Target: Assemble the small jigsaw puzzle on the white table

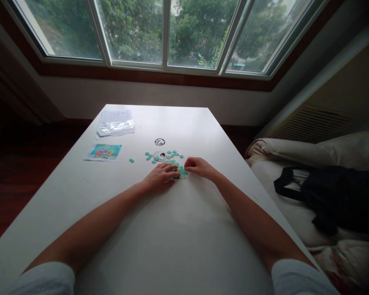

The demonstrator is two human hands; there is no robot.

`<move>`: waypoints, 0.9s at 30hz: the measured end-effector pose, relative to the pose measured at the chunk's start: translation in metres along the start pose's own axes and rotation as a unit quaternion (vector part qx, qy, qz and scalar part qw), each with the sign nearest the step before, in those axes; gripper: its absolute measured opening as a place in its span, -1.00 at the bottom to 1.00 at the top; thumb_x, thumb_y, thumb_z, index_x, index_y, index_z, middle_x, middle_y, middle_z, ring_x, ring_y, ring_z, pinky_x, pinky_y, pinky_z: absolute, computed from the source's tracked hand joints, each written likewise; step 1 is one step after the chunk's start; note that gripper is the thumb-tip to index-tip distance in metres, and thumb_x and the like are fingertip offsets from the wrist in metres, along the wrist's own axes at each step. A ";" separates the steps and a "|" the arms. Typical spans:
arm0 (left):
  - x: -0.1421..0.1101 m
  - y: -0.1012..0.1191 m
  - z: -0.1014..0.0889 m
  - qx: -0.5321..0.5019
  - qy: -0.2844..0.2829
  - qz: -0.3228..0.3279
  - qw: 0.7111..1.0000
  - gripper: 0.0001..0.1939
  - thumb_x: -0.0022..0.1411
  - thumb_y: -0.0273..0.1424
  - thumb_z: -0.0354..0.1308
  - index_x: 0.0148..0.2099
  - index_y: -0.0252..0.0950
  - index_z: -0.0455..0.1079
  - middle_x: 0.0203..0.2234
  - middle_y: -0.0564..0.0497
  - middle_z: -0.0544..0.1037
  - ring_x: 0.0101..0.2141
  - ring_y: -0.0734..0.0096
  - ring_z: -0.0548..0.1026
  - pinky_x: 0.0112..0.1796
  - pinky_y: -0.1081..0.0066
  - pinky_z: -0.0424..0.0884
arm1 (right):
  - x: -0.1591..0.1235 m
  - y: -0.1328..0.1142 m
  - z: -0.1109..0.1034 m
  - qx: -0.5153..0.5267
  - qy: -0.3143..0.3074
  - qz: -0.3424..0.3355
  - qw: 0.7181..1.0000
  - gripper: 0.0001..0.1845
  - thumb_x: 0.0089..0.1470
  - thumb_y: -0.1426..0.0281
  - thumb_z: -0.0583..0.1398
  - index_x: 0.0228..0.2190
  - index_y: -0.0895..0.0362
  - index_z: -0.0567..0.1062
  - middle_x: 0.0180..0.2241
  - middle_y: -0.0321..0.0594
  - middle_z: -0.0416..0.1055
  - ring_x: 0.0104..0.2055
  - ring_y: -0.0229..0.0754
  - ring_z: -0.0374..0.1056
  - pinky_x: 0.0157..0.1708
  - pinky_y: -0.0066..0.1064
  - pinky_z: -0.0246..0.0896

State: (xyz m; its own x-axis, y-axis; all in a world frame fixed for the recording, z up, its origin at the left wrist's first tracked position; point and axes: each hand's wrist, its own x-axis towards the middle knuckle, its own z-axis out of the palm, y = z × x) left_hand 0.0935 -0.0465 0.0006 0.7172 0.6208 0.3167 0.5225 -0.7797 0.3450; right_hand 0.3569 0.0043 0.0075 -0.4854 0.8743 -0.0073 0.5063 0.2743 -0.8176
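Note:
A partly joined jigsaw puzzle (183, 173) in green, teal and yellow lies on the white table (184, 229). My left hand (161, 177) rests over its left part, fingers stretched out across it and hiding much of it. At the puzzle's right edge my right hand (199, 167) is closed in a pinch, its fingertips close to the edge pieces. Whatever those fingers hold is too small to make out. Loose teal puzzle pieces (174, 152) are scattered just beyond both hands, and a single puzzle piece (131, 160) lies off to the left.
Two round discs, a farther one (159, 141) and a nearer one (160, 155), lie beyond the puzzle. A colourful picture sheet (106, 152) and a clear plastic bag with papers (116, 122) are on the left. A dark bag (341, 196) sits on the sofa (273, 164) at right.

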 end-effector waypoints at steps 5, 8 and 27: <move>-0.001 -0.003 -0.001 0.002 -0.014 -0.005 1.000 -0.63 0.36 -0.36 0.12 0.18 -0.03 0.44 0.18 -0.05 0.45 0.18 0.09 0.37 0.17 0.08 0.27 | -0.008 -0.004 -0.010 -0.031 -0.079 0.024 0.996 -0.82 -0.06 0.27 0.28 -0.43 0.14 0.53 -0.48 -0.34 0.43 -0.42 -0.26 0.28 -0.43 -0.45 0.13; 0.000 -0.005 -0.001 0.003 -0.011 -0.005 1.000 -0.64 0.36 -0.36 0.13 0.17 -0.03 0.45 0.17 -0.06 0.46 0.17 0.09 0.37 0.17 0.07 0.28 | -0.009 -0.006 -0.007 -0.036 -0.079 0.020 0.996 -0.83 -0.06 0.28 0.28 -0.45 0.14 0.51 -0.49 -0.35 0.42 -0.43 -0.27 0.27 -0.42 -0.46 0.13; -0.003 -0.011 0.001 -0.007 -0.006 -0.006 1.000 -0.65 0.36 -0.35 0.14 0.17 -0.02 0.45 0.15 -0.05 0.47 0.16 0.08 0.37 0.16 0.08 0.28 | -0.001 -0.002 0.005 -0.060 -0.054 0.015 0.997 -0.86 -0.05 0.30 0.27 -0.47 0.14 0.50 -0.49 -0.34 0.43 -0.42 -0.26 0.27 -0.42 -0.45 0.10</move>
State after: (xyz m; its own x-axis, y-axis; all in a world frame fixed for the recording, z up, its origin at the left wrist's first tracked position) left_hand 0.0859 -0.0397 -0.0056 0.7162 0.6291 0.3021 0.5245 -0.7708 0.3616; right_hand 0.3528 0.0006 0.0060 -0.5383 0.8370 -0.0979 0.6010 0.2999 -0.7408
